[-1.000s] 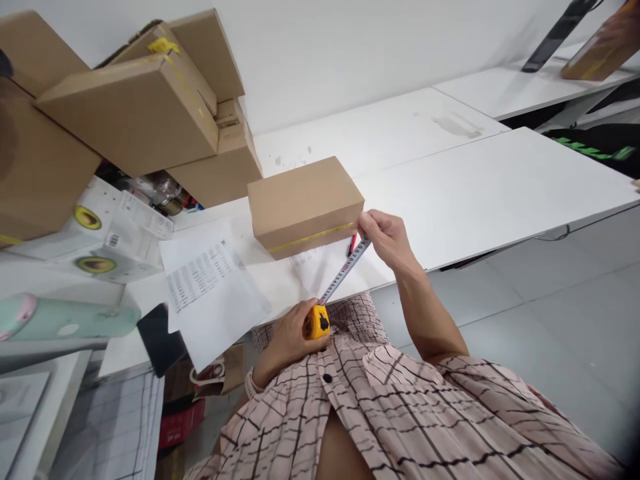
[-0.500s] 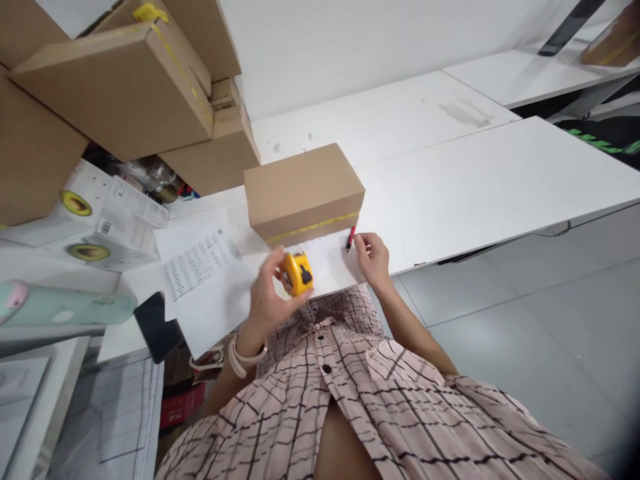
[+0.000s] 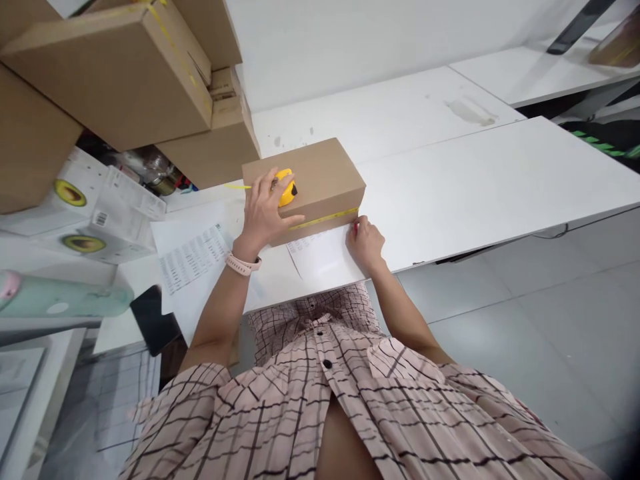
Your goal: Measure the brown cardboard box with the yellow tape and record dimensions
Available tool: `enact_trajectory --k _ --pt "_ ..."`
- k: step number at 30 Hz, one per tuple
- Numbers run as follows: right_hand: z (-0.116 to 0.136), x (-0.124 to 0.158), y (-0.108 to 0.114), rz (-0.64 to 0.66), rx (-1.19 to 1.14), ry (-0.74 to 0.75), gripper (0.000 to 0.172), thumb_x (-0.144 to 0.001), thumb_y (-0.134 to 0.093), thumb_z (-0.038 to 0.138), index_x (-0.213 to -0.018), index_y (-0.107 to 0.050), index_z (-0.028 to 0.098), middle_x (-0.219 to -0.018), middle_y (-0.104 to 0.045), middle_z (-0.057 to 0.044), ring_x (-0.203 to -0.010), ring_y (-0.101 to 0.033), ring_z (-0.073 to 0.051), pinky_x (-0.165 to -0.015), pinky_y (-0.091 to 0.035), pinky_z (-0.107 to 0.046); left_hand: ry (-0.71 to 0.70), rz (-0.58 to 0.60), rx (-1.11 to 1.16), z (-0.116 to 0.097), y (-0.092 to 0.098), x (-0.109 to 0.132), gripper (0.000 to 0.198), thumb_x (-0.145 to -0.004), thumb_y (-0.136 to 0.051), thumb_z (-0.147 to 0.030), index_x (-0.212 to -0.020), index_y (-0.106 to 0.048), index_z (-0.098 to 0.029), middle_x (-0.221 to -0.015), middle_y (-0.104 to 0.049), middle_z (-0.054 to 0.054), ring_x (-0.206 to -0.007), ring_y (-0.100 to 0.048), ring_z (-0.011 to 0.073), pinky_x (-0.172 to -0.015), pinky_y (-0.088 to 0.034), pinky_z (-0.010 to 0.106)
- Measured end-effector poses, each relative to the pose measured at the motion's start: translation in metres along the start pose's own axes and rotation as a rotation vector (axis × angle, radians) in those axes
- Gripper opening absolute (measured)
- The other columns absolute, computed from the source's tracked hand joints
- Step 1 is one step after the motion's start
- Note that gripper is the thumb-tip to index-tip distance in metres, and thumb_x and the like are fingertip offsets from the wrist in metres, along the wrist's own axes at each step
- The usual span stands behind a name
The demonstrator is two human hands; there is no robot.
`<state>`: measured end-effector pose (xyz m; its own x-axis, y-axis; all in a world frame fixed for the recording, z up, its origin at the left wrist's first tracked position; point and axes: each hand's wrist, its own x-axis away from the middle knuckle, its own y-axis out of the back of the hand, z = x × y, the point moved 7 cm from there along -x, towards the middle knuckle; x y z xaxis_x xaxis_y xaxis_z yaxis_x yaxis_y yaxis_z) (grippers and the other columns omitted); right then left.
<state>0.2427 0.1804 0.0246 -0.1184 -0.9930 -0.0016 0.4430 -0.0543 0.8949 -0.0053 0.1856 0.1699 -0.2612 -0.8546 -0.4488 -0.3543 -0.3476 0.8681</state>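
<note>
My left hand [image 3: 263,210] is over the left part of a closed brown cardboard box [image 3: 325,170], its fingers around a yellow tape measure [image 3: 287,188] on the box top. A thin yellow strip [image 3: 237,187], apparently the tape's blade, sticks out left of that hand. Yellow tape runs along the box's front side. Beside the box's front right corner, my right hand [image 3: 367,245] is closed around a red pen [image 3: 356,228], mostly hidden by the fingers. Under this hand and in front of the box lies a white paper [image 3: 323,257] with some writing.
Printed sheets [image 3: 193,260] lie to the left, with a black phone [image 3: 153,320] and a pale green bottle [image 3: 65,297] beyond them. White boxes with avocado pictures [image 3: 80,230] and stacked cartons [image 3: 120,80] stand at the left. The white table [image 3: 450,187] extends right.
My left hand has carried the tape measure up and away from me onto the box top. The right hand has moved slightly left and closed over the red pen, which lay on the paper.
</note>
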Motion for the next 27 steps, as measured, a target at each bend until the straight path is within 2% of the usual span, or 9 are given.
enact_trajectory --k 2,10,13,16,18,20,22,23,27 --pt "0.0 -0.001 0.0 -0.003 0.028 0.0 0.031 -0.098 -0.035 0.019 -0.123 -0.053 0.017 -0.111 -0.072 -0.017 -0.099 -0.064 -0.03 -0.075 -0.043 -0.038 0.016 -0.029 -0.008 -0.001 -0.004 0.005 0.084 -0.078 -0.083 -0.058 -0.149 -0.054 -0.022 -0.16 -0.047 0.016 -0.145 -0.043 0.0408 -0.117 -0.039 0.058" --pt "0.0 0.004 0.004 0.043 0.108 -0.053 0.037 -0.096 -0.039 0.014 -0.129 -0.055 0.012 -0.107 -0.072 -0.02 -0.09 -0.07 -0.03 -0.077 -0.047 -0.04 0.189 -0.19 -0.049 -0.008 -0.017 0.01 0.08 -0.082 -0.082 -0.053 -0.149 -0.053 -0.022 -0.158 -0.046 0.019 -0.146 -0.04 0.0431 -0.117 -0.04 0.06" --pt "0.0 0.007 0.004 0.058 0.13 -0.047 0.036 -0.097 -0.038 0.014 -0.128 -0.056 0.012 -0.108 -0.073 -0.02 -0.091 -0.07 -0.031 -0.077 -0.048 -0.04 0.236 -0.171 -0.022 -0.012 -0.02 0.001 0.079 -0.084 -0.08 -0.051 -0.151 -0.051 -0.02 -0.161 -0.042 0.02 -0.151 -0.034 0.0451 -0.119 -0.035 0.064" --pt "0.0 0.011 0.004 0.073 0.142 -0.043 0.036 -0.097 -0.037 0.015 -0.128 -0.055 0.013 -0.109 -0.074 -0.02 -0.092 -0.071 -0.031 -0.077 -0.049 -0.04 0.25 -0.163 0.037 -0.026 -0.018 0.008 0.081 -0.086 -0.076 -0.047 -0.156 -0.046 -0.02 -0.169 -0.031 0.019 -0.159 -0.018 0.046 -0.124 -0.022 0.07" --pt "0.0 0.013 0.004 0.086 0.149 -0.044 0.036 -0.097 -0.037 0.015 -0.129 -0.054 0.014 -0.11 -0.074 -0.019 -0.091 -0.071 -0.032 -0.076 -0.049 -0.04 0.232 -0.18 0.094 -0.042 -0.021 0.029 0.078 -0.089 -0.072 -0.044 -0.158 -0.043 -0.02 -0.172 -0.025 0.018 -0.162 -0.008 0.0441 -0.126 -0.011 0.072" --pt "-0.001 0.014 0.004 0.096 0.149 -0.041 0.037 -0.096 -0.037 0.015 -0.129 -0.054 0.013 -0.109 -0.075 -0.02 -0.09 -0.071 -0.033 -0.076 -0.048 -0.04 0.169 -0.163 0.184 -0.063 -0.036 0.061 0.068 -0.093 -0.066 -0.041 -0.154 -0.048 -0.019 -0.17 -0.031 0.017 -0.162 -0.012 0.0406 -0.128 -0.009 0.069" --pt "-0.003 0.014 0.004 0.093 0.133 -0.027 0.037 -0.096 -0.037 0.016 -0.129 -0.055 0.013 -0.107 -0.075 -0.02 -0.09 -0.071 -0.032 -0.076 -0.048 -0.04 0.054 -0.063 0.315 -0.086 -0.063 0.096 0.055 -0.095 -0.063 -0.038 -0.146 -0.056 -0.019 -0.161 -0.048 0.017 -0.158 -0.029 0.0366 -0.13 -0.016 0.062" --pt "-0.005 0.014 0.004 0.086 0.115 -0.018 0.038 -0.097 -0.037 0.017 -0.128 -0.056 0.013 -0.107 -0.076 -0.02 -0.09 -0.071 -0.032 -0.077 -0.048 -0.04 0.029 0.01 0.351 -0.093 -0.078 0.111 0.054 -0.095 -0.062 -0.037 -0.146 -0.056 -0.018 -0.16 -0.049 0.017 -0.157 -0.032 0.036 -0.13 -0.019 0.06" --pt "-0.023 0.013 0.004 0.015 -0.082 0.023 0.039 -0.094 -0.037 0.018 -0.119 -0.067 0.014 -0.101 -0.077 -0.017 -0.09 -0.071 -0.03 -0.081 -0.05 -0.04 0.014 0.301 0.259 -0.099 -0.123 0.151 0.082 -0.093 -0.067 -0.048 -0.156 -0.039 -0.004 -0.167 -0.032 0.028 -0.16 -0.021 0.0408 -0.129 -0.02 0.062"
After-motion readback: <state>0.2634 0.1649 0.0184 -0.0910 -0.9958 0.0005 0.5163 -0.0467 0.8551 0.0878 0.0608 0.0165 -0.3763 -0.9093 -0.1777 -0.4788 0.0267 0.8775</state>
